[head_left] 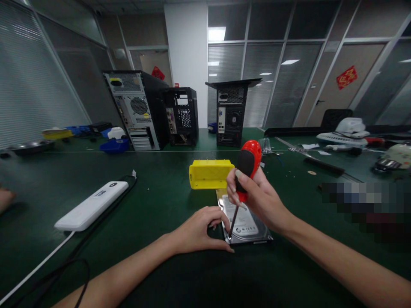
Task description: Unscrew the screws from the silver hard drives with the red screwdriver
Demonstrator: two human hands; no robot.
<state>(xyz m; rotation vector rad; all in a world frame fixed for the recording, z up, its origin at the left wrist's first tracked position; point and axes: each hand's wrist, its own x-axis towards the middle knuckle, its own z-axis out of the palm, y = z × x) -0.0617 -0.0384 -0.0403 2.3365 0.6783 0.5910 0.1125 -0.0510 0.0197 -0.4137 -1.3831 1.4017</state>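
Observation:
A silver hard drive (245,222) with a white label lies flat on the green table in front of me. My right hand (261,196) is wrapped around the red and black handle of a screwdriver (248,160). Its shaft slants down, and the tip touches the drive near its front left corner. My left hand (204,226) grips the drive's left edge, with curled fingers on the side and the thumb along the front corner. Just behind the drive, a yellow plastic bin (212,176) rests tipped with its opening toward me.
A white power strip (93,205) and dark cables lie at the left. Computer cases (138,107) (183,115) (231,113) stand at the back beside a blue bin (114,146). Metal strips and a white cap-like object (348,130) are at the right. Part of another person's hand (5,199) shows at the left edge.

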